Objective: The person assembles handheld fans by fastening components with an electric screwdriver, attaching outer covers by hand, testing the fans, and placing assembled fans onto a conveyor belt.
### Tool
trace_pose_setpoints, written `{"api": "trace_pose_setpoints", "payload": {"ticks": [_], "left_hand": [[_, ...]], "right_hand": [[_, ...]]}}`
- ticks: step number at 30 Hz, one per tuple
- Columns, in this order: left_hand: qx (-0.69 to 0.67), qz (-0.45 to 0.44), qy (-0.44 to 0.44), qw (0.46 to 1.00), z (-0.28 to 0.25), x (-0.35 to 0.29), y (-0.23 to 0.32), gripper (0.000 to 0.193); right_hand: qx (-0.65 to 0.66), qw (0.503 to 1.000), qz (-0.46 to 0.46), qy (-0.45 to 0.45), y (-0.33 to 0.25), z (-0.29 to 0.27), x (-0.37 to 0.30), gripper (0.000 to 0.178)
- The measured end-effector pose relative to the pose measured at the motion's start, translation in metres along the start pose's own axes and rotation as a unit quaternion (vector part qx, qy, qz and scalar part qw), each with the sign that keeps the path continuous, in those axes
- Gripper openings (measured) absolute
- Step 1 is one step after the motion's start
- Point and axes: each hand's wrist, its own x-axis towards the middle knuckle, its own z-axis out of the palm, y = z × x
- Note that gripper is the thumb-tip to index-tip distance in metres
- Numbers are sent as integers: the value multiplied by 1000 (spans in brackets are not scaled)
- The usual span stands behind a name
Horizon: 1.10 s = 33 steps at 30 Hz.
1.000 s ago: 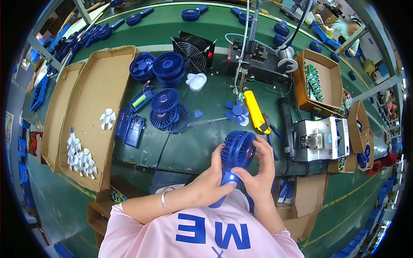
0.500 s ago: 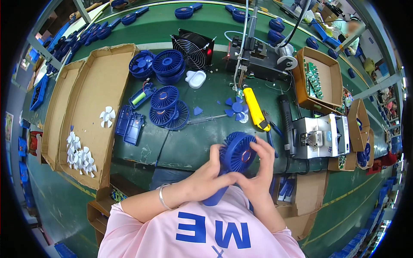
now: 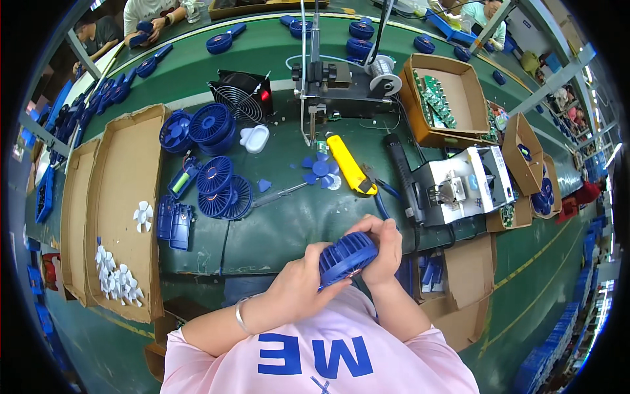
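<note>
A blue handheld fan (image 3: 348, 255) is held close in front of my body, its round, slatted head tilted. My left hand (image 3: 303, 281) wraps round its left side, thumb along the lower rim. My right hand (image 3: 383, 253) grips the right side, fingers bent over the rim. The fan's handle is mostly hidden. Beyond my hands on the green bench lie a yellow utility knife (image 3: 352, 165), a loose blue fan blade (image 3: 320, 169), a screwdriver (image 3: 279, 196) and pliers (image 3: 388, 189).
Blue fan grilles (image 3: 215, 176) and opened housing halves (image 3: 175, 223) lie left, beside a cardboard tray (image 3: 125, 197) with white blades. A soldering stand with a solder spool (image 3: 384, 75), a box of circuit boards (image 3: 410, 134) and a metal machine (image 3: 462, 187) stand right. Co-workers sit across the conveyor (image 3: 262, 49).
The fan has been turned from upright to a flatter tilt and lowered slightly, both hands shifting their hold on it. My view has swung right, so the bench appears farther left.
</note>
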Motion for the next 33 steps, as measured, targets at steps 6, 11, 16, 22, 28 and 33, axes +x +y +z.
{"api": "trace_pose_setpoints", "payload": {"ticks": [6,11,16,22,28,33], "left_hand": [[23,21,0,1000,-2,5,1,59],[29,50,-12,998,-5,9,-4,62],[-35,58,-3,998,-9,8,-8,67],[50,-92,-29,994,-61,4,1,38],[-296,-184,326,879,-185,64,-10,33],[-439,-217,316,812,-326,105,-95,24]], "right_hand": [[6,1000,-25,2,-2,1,5,67],[7,999,-45,-14,-1,-3,7,63],[-3,994,-108,-16,-9,-1,11,52],[79,991,25,107,-5,-10,12,62],[-110,991,40,69,42,-32,-4,21],[-183,982,-39,20,40,-24,1,12]]}}
